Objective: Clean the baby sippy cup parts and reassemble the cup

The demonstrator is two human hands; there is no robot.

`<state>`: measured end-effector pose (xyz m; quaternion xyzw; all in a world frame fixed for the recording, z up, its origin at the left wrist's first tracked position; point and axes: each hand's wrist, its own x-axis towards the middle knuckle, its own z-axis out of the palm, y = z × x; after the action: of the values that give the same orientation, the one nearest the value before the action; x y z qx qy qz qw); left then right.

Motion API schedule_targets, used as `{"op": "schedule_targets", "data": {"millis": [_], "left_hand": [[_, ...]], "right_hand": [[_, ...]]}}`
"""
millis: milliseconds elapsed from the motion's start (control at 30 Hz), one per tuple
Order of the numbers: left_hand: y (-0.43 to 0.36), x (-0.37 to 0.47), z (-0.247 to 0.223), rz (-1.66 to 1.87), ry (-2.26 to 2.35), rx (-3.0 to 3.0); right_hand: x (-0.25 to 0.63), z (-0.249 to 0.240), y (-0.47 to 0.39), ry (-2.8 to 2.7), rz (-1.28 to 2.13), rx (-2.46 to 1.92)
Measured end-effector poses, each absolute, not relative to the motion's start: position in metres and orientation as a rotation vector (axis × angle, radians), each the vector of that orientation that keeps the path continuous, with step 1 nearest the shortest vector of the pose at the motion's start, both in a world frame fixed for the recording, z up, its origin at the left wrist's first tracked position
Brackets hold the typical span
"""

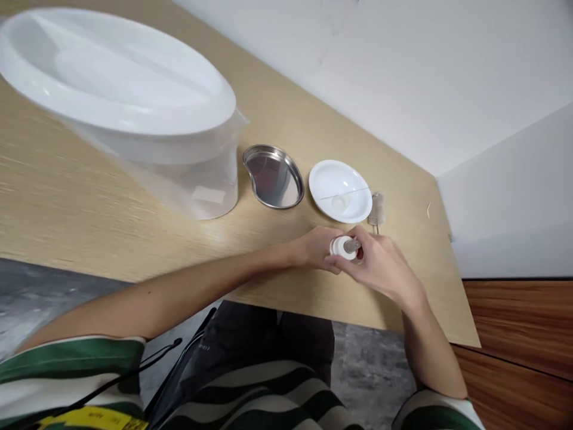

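Note:
A small bottle with a white cap [344, 247] and a translucent tip stands between my hands near the table's front edge. My left hand [317, 248] is wrapped round its body from the left. From the right, my right hand [373, 260] has its thumb and fingers closed on the cap. Most of the bottle's body is hidden by the hands. Just beyond them lies a white bowl [326, 179] with a thin stick across it and something small and translucent inside. A brush-like item [376, 209] with a wire handle lies right of the bowl.
A kidney-shaped metal tray [275, 179] sits left of the bowl. Farther left stands a large translucent bucket [210, 173] with a white lid [134, 71]. A small white strip [428, 209] lies at the right of the wooden table [416, 239]. A white wall runs along the back.

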<state>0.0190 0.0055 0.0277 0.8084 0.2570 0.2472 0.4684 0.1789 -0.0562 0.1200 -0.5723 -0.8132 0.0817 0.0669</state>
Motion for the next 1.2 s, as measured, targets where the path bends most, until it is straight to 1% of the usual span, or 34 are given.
{"op": "schedule_targets", "data": {"millis": [100,333,467,567,633,700,767,867,900,967,1067,1100,1133,1200], "left_hand": [[0.007,0.017,0.026,0.628,0.546,1.883],[0.011,0.017,0.021,0.644,0.448,1.839],[0.016,0.019,0.019,0.564,0.35,1.811],[0.018,0.016,0.019,0.458,0.304,1.806],[0.017,0.014,0.02,0.458,0.313,1.82],[0.016,0.013,0.021,0.491,0.317,1.807],[0.015,0.012,0.023,0.502,0.31,1.781],[0.013,0.012,0.026,0.489,0.351,1.801],[0.013,0.012,0.026,0.485,0.372,1.815],[0.012,0.013,0.025,0.504,0.403,1.829],[0.012,0.016,0.02,0.606,0.36,1.844],[0.013,0.016,0.018,0.658,0.336,1.852],[0.014,0.017,0.016,0.69,0.317,1.864],[0.016,0.016,0.014,0.661,0.307,1.9]], "right_hand": [[0.18,0.114,-0.051,-2.523,0.133,-1.657],[0.191,0.115,-0.042,-2.813,0.047,-1.212],[0.194,0.119,-0.037,-2.893,0.211,-1.07],[0.196,0.134,-0.033,-2.969,0.431,-0.999],[0.196,0.147,-0.032,-3.029,0.595,-1.026],[0.193,0.157,-0.033,-3.057,0.667,-1.116],[0.185,0.16,-0.037,-3.014,0.526,-1.316],[0.172,0.155,-0.044,-2.881,0.104,-1.664],[0.169,0.154,-0.046,-2.885,0.037,-1.702],[0.166,0.157,-0.049,-2.99,0.092,-1.568],[0.165,0.167,-0.054,-3.101,0.298,-1.162],[0.164,0.169,-0.055,-3.084,0.296,-1.135],[0.162,0.168,-0.057,-3.054,0.247,-1.197],[0.156,0.16,-0.059,-2.957,0.032,-1.5]]}}
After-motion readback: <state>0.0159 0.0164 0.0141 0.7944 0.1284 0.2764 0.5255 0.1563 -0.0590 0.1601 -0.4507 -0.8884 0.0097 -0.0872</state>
